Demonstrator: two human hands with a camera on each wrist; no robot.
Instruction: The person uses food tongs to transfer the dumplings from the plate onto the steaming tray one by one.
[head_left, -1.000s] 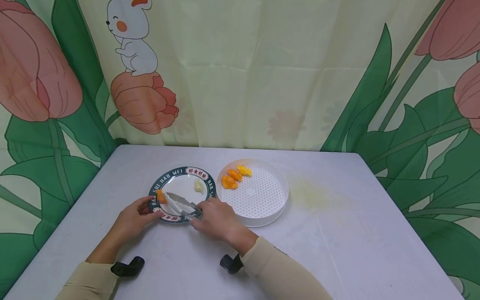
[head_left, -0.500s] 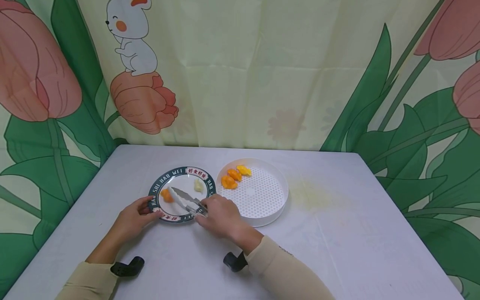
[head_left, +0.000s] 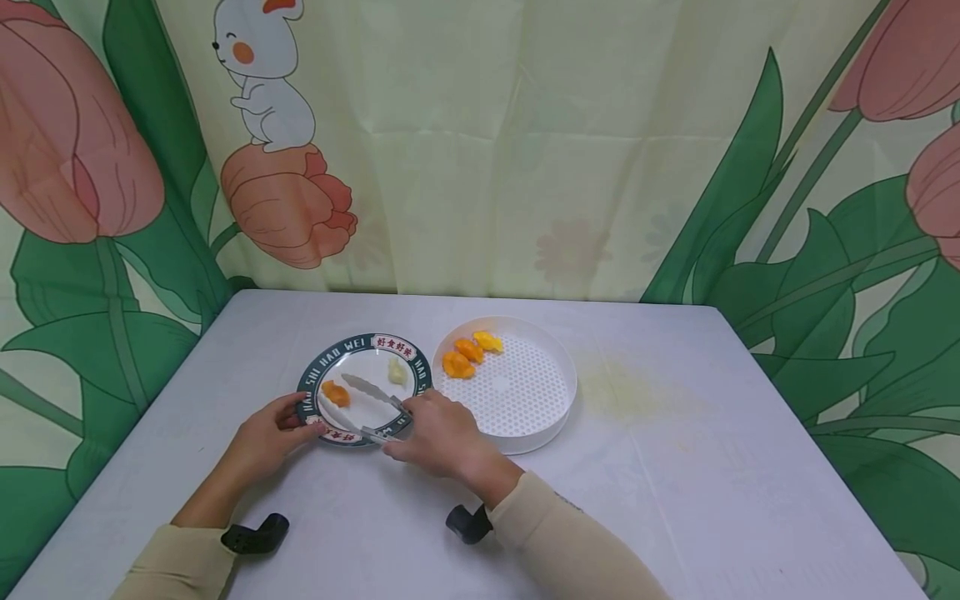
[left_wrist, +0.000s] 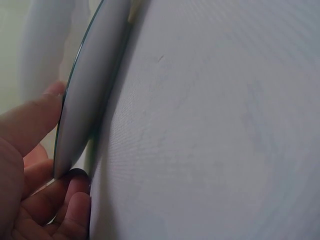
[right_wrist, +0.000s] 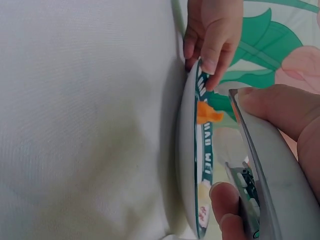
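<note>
My left hand (head_left: 272, 435) grips the left rim of a round plate (head_left: 341, 347) with a dark green lettered border. In the left wrist view its thumb lies over the plate's edge and the fingers curl beneath. Metal tongs (head_left: 370, 388) with whitish tips are held in my right hand (head_left: 442, 433), their arms spread apart over the plate. A crumpled orange piece (head_left: 336, 393) lies on the plate between the tong tips, with no visible pinch on it. Further right on the plate sits a small pale green piece (head_left: 397, 372). What kind these pieces are cannot be told.
A round white tray (head_left: 517, 445) with a perforated base stands right beside the plate. Two orange pieces (head_left: 459, 365) and a yellow piece (head_left: 488, 340) lie in it. White cloth (head_left: 675, 500) covers the table, and a printed curtain (head_left: 480, 167) hangs behind.
The orange piece has shifted slightly right, away from the plate's left rim. The tongs' arms came closer together, then spread again. My left hand has stayed at the rim.
</note>
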